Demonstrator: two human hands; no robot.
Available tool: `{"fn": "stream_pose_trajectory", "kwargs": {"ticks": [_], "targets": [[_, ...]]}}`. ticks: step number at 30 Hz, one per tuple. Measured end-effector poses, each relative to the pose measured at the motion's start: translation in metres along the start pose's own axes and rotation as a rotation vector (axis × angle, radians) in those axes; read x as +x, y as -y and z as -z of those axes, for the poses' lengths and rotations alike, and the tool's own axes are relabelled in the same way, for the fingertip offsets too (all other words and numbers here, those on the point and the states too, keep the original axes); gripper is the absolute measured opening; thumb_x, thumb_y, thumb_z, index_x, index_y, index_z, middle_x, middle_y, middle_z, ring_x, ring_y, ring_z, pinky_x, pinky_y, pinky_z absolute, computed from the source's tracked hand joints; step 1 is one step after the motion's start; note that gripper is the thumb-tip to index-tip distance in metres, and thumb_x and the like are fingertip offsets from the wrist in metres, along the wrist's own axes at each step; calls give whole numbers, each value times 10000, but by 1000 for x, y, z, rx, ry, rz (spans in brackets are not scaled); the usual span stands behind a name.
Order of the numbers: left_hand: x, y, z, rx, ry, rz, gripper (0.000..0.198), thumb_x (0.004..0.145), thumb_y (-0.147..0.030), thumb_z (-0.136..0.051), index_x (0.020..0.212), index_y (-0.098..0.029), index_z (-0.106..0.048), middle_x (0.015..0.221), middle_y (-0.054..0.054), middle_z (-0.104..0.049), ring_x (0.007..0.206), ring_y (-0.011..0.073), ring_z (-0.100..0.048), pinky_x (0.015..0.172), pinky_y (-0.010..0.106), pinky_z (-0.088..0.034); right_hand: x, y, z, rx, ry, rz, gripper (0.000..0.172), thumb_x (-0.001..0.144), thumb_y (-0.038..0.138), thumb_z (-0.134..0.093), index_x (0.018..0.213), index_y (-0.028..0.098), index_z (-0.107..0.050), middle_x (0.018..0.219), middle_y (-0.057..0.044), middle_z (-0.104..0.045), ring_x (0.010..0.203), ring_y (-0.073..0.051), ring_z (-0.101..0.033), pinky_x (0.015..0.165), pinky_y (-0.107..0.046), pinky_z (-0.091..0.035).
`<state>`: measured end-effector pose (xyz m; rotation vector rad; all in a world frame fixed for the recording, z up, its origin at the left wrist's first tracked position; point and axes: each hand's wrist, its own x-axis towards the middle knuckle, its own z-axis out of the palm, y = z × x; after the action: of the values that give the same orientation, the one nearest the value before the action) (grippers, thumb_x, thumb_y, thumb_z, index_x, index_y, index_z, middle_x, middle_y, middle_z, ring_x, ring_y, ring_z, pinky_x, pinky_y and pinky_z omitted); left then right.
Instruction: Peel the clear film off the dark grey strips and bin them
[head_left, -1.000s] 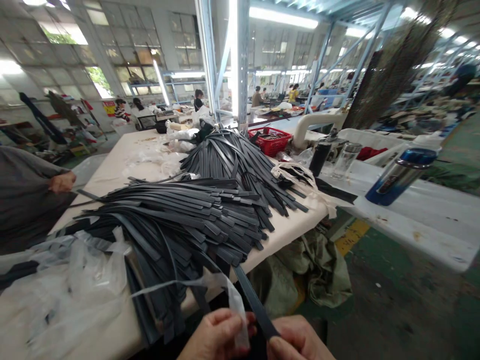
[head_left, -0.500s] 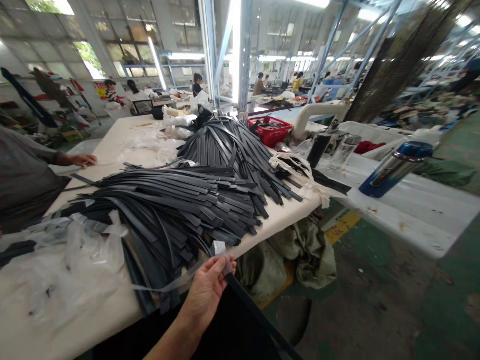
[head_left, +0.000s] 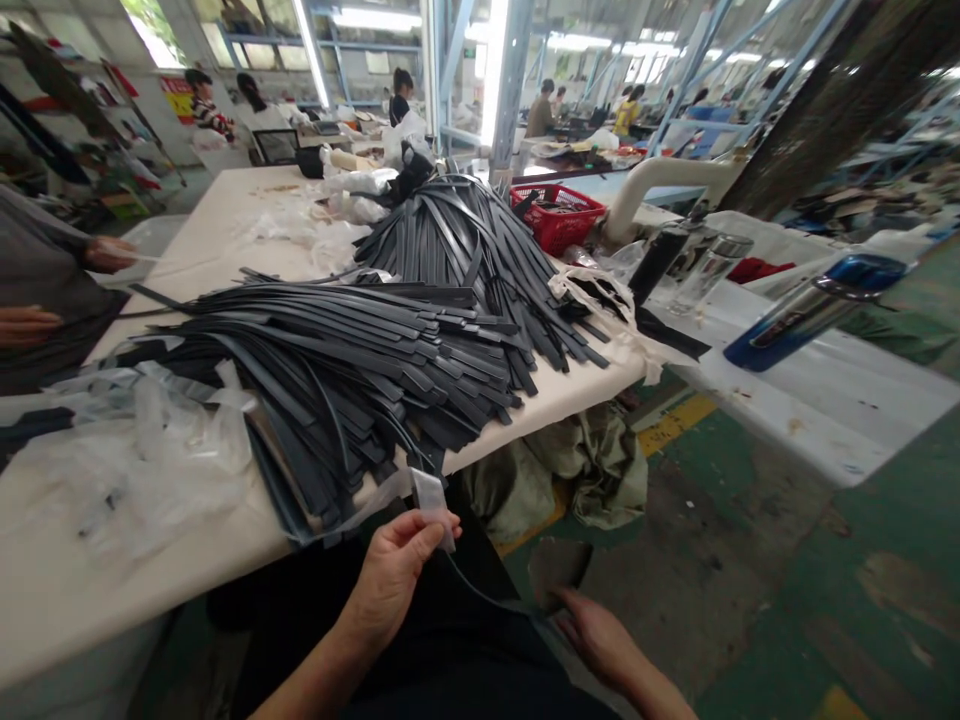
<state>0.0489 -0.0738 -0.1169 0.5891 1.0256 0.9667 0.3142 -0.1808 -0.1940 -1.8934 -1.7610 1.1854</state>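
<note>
My left hand (head_left: 397, 572) is closed in a pinch on a strip of clear plastic film (head_left: 430, 493) just below the table edge (head_left: 525, 415). The film trails back onto the table. A thin dark strap (head_left: 480, 592) runs from that pinch down across my lap to my right hand (head_left: 592, 632). That hand is low at the right, with its fingers curled on the strap's far end. Just beyond my left hand, a big pile of the same dark straps (head_left: 352, 365) lies on the cream table.
A second strap pile (head_left: 465, 235) and a red basket (head_left: 559, 215) lie further back. A black bottle (head_left: 660, 262), a glass jar (head_left: 711, 268) and a blue flask (head_left: 814, 308) stand on the right bench. Crumpled clear plastic (head_left: 150, 450) covers the table's near left. A co-worker's hands (head_left: 30, 325) are at far left. Green sacks (head_left: 592, 465) lie under the table.
My hands have drawn apart. The right hand slid along the strap down to the lower right, while the left kept its pinch on the film. The view tilted downward.
</note>
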Motion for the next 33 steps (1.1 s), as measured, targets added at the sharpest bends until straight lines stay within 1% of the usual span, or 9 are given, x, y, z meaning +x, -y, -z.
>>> {"fn": "stream_pose_trajectory", "kwargs": {"ticks": [4,7,9,11,13,16,20,26,33], "targets": [[-7,1,-1,66,18,10,314,627,-411,-897,780,-155,-796,796,67,-756,679,152,-649,616,223,-520,46,78,-3,291,301,373,434,929,441,-570,1313,242,-605,1253,-64,-686,1132,-256,-652,996,-379,-511],[-10,-7,-2,56,39,60,332,649,-428,-880,804,-153,-778,728,39,-727,424,72,-498,384,188,-379,64,140,-10,592,341,459,335,924,476,-573,986,167,-685,885,-27,-702,787,-177,-667,753,-289,-550],[-10,-17,0,-58,-1,-11,317,628,-392,-901,786,-150,-770,780,43,-747,455,79,-553,446,200,-473,69,158,-12,663,299,405,395,957,521,-502,884,162,-647,686,14,-620,564,-115,-577,561,-220,-495],[-7,-30,5,-227,-89,-109,301,584,-333,-932,751,-153,-760,891,59,-773,686,149,-694,667,245,-590,68,158,-9,678,223,348,442,982,557,-430,932,166,-633,600,39,-567,447,-87,-492,449,-187,-407],[-3,-42,10,-365,-151,-131,281,581,-276,-936,758,-153,-756,942,68,-780,886,201,-726,809,287,-603,61,149,0,653,115,319,445,990,557,-421,944,172,-639,572,41,-560,413,-81,-464,416,-181,-356],[3,-53,13,-465,-174,-85,205,658,-213,-889,787,-140,-747,916,74,-783,862,203,-742,777,290,-620,43,140,17,471,-9,409,423,1014,463,-412,812,174,-646,586,19,-577,448,-87,-485,446,-195,-354],[7,-51,8,-503,-174,-81,112,731,-159,-827,790,-137,-735,864,67,-783,799,186,-750,713,258,-627,29,146,24,252,-22,535,371,997,304,-425,715,174,-628,598,11,-580,534,-101,-529,549,-212,-384],[7,-47,3,-424,-180,-12,49,764,-129,-781,783,-136,-736,846,63,-784,797,180,-751,727,250,-630,36,146,16,245,11,461,334,967,259,-447,708,170,-639,600,12,-596,545,-105,-545,557,-202,-391],[-5,-24,14,-93,-379,91,91,752,-220,-760,671,-231,-722,733,-43,-772,692,139,-715,665,192,-625,37,152,-6,232,11,383,307,978,308,-482,758,202,-670,613,70,-600,588,-85,-584,552,-162,-397]]}}
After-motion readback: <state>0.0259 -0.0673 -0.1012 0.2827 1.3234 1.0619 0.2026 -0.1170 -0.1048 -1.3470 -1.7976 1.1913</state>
